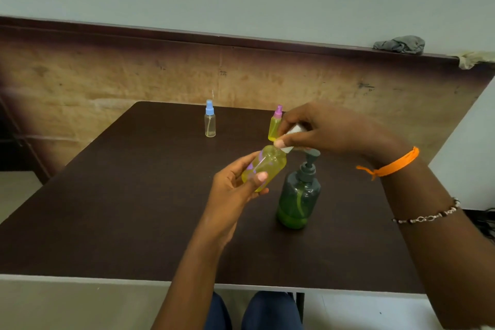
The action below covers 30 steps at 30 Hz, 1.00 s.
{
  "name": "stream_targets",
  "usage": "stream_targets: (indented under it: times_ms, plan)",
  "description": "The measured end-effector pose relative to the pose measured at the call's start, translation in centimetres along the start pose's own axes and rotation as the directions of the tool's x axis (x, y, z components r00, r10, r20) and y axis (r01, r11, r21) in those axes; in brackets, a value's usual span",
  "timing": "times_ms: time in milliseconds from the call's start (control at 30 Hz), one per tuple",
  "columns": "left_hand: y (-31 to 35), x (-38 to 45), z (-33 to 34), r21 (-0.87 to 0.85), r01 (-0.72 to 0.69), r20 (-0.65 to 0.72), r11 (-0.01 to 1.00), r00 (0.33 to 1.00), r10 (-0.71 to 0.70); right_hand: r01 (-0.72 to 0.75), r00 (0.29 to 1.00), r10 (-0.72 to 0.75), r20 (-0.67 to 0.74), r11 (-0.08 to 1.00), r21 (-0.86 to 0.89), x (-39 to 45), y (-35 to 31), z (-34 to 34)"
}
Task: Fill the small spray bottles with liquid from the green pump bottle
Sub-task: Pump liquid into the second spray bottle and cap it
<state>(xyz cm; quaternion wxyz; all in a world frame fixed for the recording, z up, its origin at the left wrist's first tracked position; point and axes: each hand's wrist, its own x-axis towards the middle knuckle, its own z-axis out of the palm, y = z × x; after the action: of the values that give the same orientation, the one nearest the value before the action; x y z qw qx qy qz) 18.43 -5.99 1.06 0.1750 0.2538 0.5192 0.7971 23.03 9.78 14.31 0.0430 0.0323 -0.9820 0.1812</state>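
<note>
Above the middle of the dark desk (112, 217), in the head view, the left hand (235, 190) held a small yellow-filled bottle (265, 170) tilted, its neck pointing up and to the right. Its fingers (258, 177) were curled round the lower body of the bottle, the thumb lying across the front. The right hand (321, 131) reached in from the right and pinched a whitish cap (292, 139) at the bottle's neck between thumb and fingertips; whether the cap was screwed on or loose could not be told.

Just right of the held bottle, toward the desk's right side, the green pump bottle (298, 198) stood upright, its grey pump head (310, 161) directly beneath the right hand and a low layer of green liquid at its bottom. Near the far edge of the desk stood a clear spray bottle with a blue top (210, 122), almost empty, well apart from the hands. A yellow-filled spray bottle with a pink top (275, 126) stood upright just behind the right hand's fingertips.

The right wrist wore an orange thread band (393, 163), and a beaded bracelet (428, 215) sat farther up the forearm. A grey cloth (399, 44) lay on the ledge behind the desk, at the upper right.
</note>
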Motion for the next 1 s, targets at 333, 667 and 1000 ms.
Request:
stream_targets:
  times_ms: [333, 667, 1000]
  plan:
    - [0.3, -0.2, 0.1, 0.071, -0.116, -0.079, 0.991, 0.989, 0.121, -0.011, 1.000, 0.010, -0.012, 0.999, -0.046, 0.0, -1.1, 0.7]
    - [1.4, -0.4, 0.2, -0.049, 0.028, 0.028, 0.998, 0.999, -0.027, 0.031, 0.999, -0.032, 0.013, 0.994, 0.102, 0.2, -0.1, -0.2]
    - [2.5, -0.5, 0.3, -0.167, 0.170, 0.109, 0.971, 0.982, -0.153, 0.097, 0.993, -0.114, 0.023, 0.923, 0.371, 0.5, 0.4, 0.0]
